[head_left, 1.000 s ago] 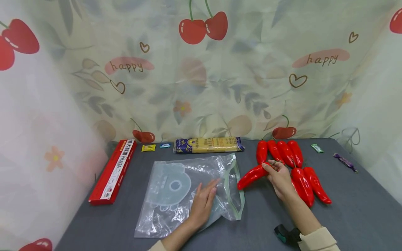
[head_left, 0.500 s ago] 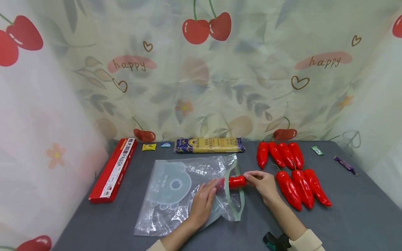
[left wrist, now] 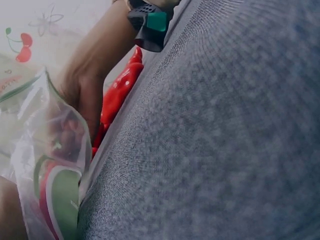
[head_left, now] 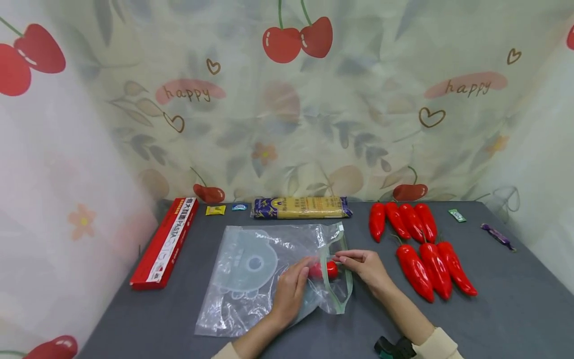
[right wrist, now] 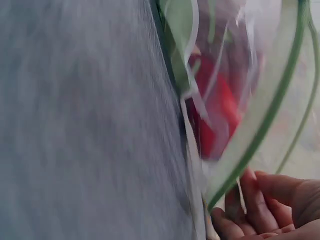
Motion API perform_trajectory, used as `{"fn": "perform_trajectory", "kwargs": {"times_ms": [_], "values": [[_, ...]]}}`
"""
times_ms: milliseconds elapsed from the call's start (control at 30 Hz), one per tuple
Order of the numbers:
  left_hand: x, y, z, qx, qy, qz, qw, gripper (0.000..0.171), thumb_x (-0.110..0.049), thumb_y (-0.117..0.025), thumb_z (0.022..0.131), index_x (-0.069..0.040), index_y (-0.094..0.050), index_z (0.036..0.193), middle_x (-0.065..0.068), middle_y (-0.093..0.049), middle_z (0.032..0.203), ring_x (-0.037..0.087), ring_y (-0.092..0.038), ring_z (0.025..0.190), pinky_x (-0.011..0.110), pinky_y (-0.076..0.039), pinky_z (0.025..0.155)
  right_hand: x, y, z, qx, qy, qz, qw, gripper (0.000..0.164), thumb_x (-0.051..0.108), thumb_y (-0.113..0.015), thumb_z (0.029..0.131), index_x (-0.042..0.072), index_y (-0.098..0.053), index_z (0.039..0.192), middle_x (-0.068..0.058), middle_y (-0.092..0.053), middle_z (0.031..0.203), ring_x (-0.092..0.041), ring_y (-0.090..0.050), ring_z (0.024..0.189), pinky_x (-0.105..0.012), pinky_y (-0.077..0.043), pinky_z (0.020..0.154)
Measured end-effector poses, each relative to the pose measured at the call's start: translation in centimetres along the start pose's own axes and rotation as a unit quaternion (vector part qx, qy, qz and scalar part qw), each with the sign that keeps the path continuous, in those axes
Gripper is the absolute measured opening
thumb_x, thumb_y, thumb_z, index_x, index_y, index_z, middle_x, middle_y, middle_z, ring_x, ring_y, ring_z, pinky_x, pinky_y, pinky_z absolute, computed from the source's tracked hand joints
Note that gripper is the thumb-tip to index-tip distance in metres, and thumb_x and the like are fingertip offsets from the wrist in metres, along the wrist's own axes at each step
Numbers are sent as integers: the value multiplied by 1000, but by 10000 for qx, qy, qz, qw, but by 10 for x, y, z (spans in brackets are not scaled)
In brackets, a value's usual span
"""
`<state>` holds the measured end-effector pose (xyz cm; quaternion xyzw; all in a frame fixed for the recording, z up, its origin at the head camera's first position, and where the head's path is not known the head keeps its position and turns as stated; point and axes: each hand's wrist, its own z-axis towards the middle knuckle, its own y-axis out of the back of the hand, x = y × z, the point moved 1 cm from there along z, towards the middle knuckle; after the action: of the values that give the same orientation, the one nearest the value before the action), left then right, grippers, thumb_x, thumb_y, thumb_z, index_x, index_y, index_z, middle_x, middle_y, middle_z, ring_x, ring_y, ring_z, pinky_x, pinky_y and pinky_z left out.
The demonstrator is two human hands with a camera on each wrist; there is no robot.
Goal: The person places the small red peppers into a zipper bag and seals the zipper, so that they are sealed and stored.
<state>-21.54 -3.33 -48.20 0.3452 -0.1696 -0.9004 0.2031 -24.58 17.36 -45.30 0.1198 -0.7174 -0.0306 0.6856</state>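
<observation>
My left hand (head_left: 289,294) lies with extended fingers on a clear plastic zip bag (head_left: 244,319) with a bear-like print. The bag's green-edged mouth (head_left: 338,299) gapes to the right. A glossy red chili pepper (head_left: 332,269) is mostly inside, its stem end at the opening near my left fingertips. My right hand (head_left: 367,269) reaches into the mouth and pinches the pepper at its stem end. In the right wrist view, red pepper (right wrist: 222,112) shows through the plastic above my right fingers (right wrist: 280,187). The left wrist view shows the bag (left wrist: 30,150) and right forearm.
Several red chili peppers (head_left: 414,271) lie in two rows on the right. Behind the bag sits a spaghetti pack (head_left: 302,207); a red pasta box (head_left: 166,244) is at left. Small candies, yellow (head_left: 215,210), blue (head_left: 239,207), green (head_left: 457,215) and purple (head_left: 499,237), lie toward the back.
My right hand has carried the chili pepper leftward from the pile into the bag's mouth, and the pepper has slid deeper inside. My left hand has stayed on the bag.
</observation>
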Motion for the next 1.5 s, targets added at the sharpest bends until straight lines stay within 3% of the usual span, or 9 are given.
{"fn": "perform_trajectory", "kwargs": {"times_ms": [333,467,600,733,833,967,1100,1333,1500], "values": [[-1,-2,0,33,398,-478,9981,29,-12,-44,96,-9,-59,120,6,-65,115,21,-61,110,35,-49,93,-1,72,-13,-555,246,1173,9912,55,19,-59,89,-8,-40,132,14,-69,100,1,-65,93,-19,-50,85],[-1,-2,-1,-66,451,-376,9983,28,-11,-45,95,-9,-60,118,7,-67,113,21,-62,107,34,-49,91,-4,100,-20,-929,475,1828,9776,45,14,-59,88,2,-48,131,14,-69,101,2,-65,92,-13,-50,81],[0,-3,-1,-108,448,-340,9984,27,-10,-45,95,-8,-61,117,8,-67,112,21,-62,106,33,-50,90,-8,114,-21,-1448,496,1724,9731,41,14,-63,85,8,-55,126,18,-68,95,6,-64,91,-10,-49,78],[0,-3,-1,-103,417,-405,9983,28,-10,-44,95,-7,-61,118,8,-67,113,21,-62,106,33,-50,91,-12,119,-20,-1630,62,815,9832,57,21,-64,85,2,-44,135,26,-63,93,13,-60,88,-5,-48,74],[0,-3,-1,-112,398,-402,9983,28,-10,-45,95,-8,-61,118,7,-67,113,20,-62,107,33,-50,91,-16,121,-18,-1484,-419,-104,9880,63,28,-62,87,2,-38,138,16,-64,111,16,-54,90,-4,-46,74],[0,-2,-1,-123,412,-401,9983,28,-10,-45,95,-9,-61,117,7,-67,112,19,-62,107,33,-50,91,-19,116,-15,-1123,-908,-1032,9841,64,34,-61,87,6,-37,140,-13,-48,137,-5,-52,110,-5,-44,74],[0,-2,-1,-96,425,-435,9981,28,-9,-44,95,-8,-61,118,8,-66,113,20,-62,107,33,-49,91,-20,110,-14,-918,-1046,-1503,9788,68,37,-61,86,0,-38,137,-26,-45,135,-29,-46,117,-10,-44,71],[-1,0,-1,-108,503,-488,9975,28,-10,-44,95,-8,-61,118,8,-66,114,20,-61,108,33,-49,92,-19,107,-13,-931,-1170,-1368,9793,64,38,-59,87,-2,-43,134,-23,-54,123,-14,-53,93,-15,-46,67],[-2,0,-1,-123,636,-620,9960,27,-11,-44,96,-9,-62,116,8,-66,113,20,-61,108,34,-49,92,-13,104,-12,-1009,-1247,-71,9870,68,37,-59,87,-2,-36,138,12,-59,79,2,-52,68,-13,-49,66]]}}
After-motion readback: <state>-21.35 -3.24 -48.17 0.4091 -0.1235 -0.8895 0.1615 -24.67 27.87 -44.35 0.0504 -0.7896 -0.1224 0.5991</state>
